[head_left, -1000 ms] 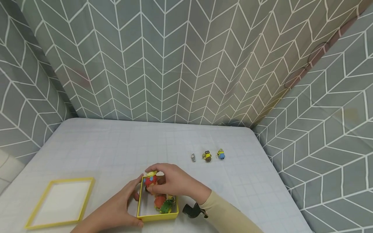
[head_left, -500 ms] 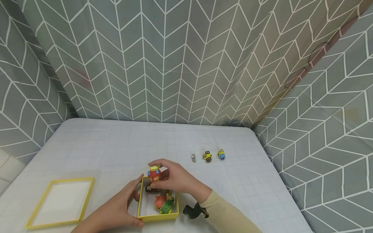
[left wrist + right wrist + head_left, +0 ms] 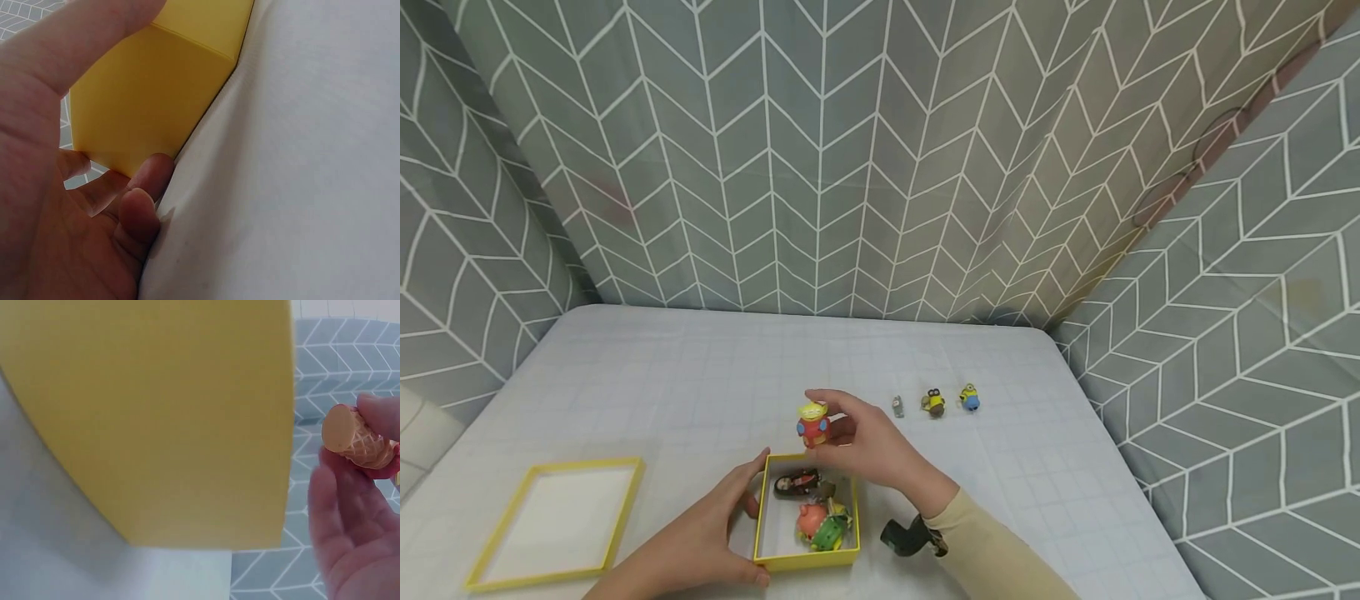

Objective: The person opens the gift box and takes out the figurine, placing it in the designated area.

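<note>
My right hand (image 3: pixel 867 446) pinches a small red and yellow figurine (image 3: pixel 812 423) just above the far end of the yellow box (image 3: pixel 805 560). In the right wrist view its waffle-patterned base (image 3: pixel 353 440) shows between thumb and fingers, beside the box wall (image 3: pixel 156 419). My left hand (image 3: pixel 700 542) grips the box's left side, thumb at the far corner, fingers at the near one; the left wrist view shows the fingers (image 3: pixel 140 206) curled against the box wall (image 3: pixel 156 100). Inside the box lie a dark-haired figure (image 3: pixel 793 483), an orange toy (image 3: pixel 811 517) and a green toy (image 3: pixel 829 533).
The yellow box lid (image 3: pixel 553 521) lies open-side up at the front left. Three small figurines stand in a row at the right: a grey one (image 3: pixel 897 406), a yellow-brown one (image 3: pixel 934 402) and a yellow-blue one (image 3: pixel 969 397). Patterned walls enclose the white table (image 3: pixel 700 375).
My right hand has lifted the red and yellow figurine out of the box, up and slightly right. The left hand and box stayed still.
</note>
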`<state>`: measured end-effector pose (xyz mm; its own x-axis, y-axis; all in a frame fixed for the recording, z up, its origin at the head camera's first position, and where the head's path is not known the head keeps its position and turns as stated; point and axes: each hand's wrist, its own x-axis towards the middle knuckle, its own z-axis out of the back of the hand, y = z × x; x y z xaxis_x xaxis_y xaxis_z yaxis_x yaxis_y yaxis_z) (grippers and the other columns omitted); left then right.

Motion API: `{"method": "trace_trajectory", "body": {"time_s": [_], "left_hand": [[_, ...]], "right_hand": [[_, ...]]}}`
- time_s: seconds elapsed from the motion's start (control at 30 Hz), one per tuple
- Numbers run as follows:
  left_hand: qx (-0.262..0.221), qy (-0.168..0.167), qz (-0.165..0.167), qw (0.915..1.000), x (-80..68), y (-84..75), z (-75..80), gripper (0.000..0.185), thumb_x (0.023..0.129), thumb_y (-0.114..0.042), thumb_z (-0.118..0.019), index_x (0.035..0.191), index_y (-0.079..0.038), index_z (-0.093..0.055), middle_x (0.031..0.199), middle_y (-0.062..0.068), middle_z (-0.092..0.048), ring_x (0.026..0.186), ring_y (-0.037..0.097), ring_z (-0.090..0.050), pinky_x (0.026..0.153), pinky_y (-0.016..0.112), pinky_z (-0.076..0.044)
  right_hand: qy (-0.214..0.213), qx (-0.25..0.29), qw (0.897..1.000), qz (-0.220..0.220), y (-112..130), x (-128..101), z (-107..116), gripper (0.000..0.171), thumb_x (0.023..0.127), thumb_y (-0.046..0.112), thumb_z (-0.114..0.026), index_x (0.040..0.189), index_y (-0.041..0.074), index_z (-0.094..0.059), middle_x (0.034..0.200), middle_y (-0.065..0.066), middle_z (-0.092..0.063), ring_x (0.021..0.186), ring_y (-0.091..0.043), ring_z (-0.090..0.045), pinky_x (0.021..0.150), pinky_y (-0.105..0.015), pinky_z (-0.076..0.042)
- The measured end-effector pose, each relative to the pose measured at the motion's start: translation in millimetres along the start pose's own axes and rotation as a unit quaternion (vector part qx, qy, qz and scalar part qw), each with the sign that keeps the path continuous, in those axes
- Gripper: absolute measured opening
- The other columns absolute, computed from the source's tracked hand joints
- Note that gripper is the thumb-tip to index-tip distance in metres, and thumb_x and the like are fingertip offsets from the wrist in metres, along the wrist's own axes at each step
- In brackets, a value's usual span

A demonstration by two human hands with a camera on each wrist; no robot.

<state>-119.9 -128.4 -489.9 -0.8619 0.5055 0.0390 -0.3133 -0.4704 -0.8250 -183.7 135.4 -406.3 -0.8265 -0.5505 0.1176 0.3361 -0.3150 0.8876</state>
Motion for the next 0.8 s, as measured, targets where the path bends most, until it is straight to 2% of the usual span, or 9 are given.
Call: {"method": "trace_trajectory", "body": {"time_s": [0.13,0.3,0.43,0.6,0.8], "left_hand": [[-0.003,0.007,0.012,0.9999,0.8,0.1,0.1,0.135,0.055,-0.052,-0.093,0.159,-0.014,-0.015,0.103,-0.002,-0.052,0.081,0.009,-0.049,0.065,0.025,-0.039],[-0.006,0.012,0.015,0.9998,1.0,1.1,0.4,0.136,0.056,-0.052,-0.093,0.160,-0.017,-0.013,0.104,-0.001,-0.051,0.083,0.010,-0.049,0.066,0.025,-0.039],[-0.003,0.012,0.013,0.9998,0.9,1.0,0.5,0.136,0.055,-0.052,-0.093,0.160,-0.017,-0.012,0.104,-0.001,-0.051,0.080,0.009,-0.049,0.065,0.025,-0.040],[0.005,0.002,0.002,1.0000,-0.6,0.5,-0.1,0.137,0.054,-0.052,-0.093,0.160,-0.015,-0.014,0.102,-0.003,-0.051,0.079,0.008,-0.049,0.066,0.023,-0.039],[-0.003,0.007,0.000,1.0000,-0.9,0.5,0.3,0.137,0.055,-0.051,-0.093,0.160,-0.015,-0.012,0.102,-0.002,-0.051,0.078,0.009,-0.048,0.065,0.024,-0.039]], "right_hand": [[-0.034,-0.026,0.999,-0.009,-3,0,7,0.073,0.083,0.019,-0.082,0.146,0.026,-0.046,0.111,0.005,-0.063,0.095,-0.013,-0.064,0.082,-0.033,-0.054],[-0.071,-0.033,0.996,-0.042,-8,-2,16,0.065,0.083,0.026,-0.082,0.140,0.023,-0.052,0.112,0.010,-0.065,0.094,-0.011,-0.063,0.081,-0.032,-0.052],[-0.096,-0.034,0.993,-0.052,-10,-5,24,0.060,0.083,0.022,-0.082,0.137,0.019,-0.055,0.111,0.006,-0.065,0.094,-0.014,-0.063,0.081,-0.034,-0.051],[-0.111,-0.040,0.992,-0.048,-12,-8,34,0.061,0.084,0.017,-0.081,0.137,0.019,-0.053,0.109,0.000,-0.066,0.096,-0.019,-0.062,0.081,-0.035,-0.051],[-0.118,-0.038,0.991,-0.051,-19,-12,45,0.061,0.086,0.022,-0.079,0.140,0.023,-0.050,0.108,0.003,-0.068,0.095,-0.016,-0.063,0.080,-0.035,-0.052]]}}
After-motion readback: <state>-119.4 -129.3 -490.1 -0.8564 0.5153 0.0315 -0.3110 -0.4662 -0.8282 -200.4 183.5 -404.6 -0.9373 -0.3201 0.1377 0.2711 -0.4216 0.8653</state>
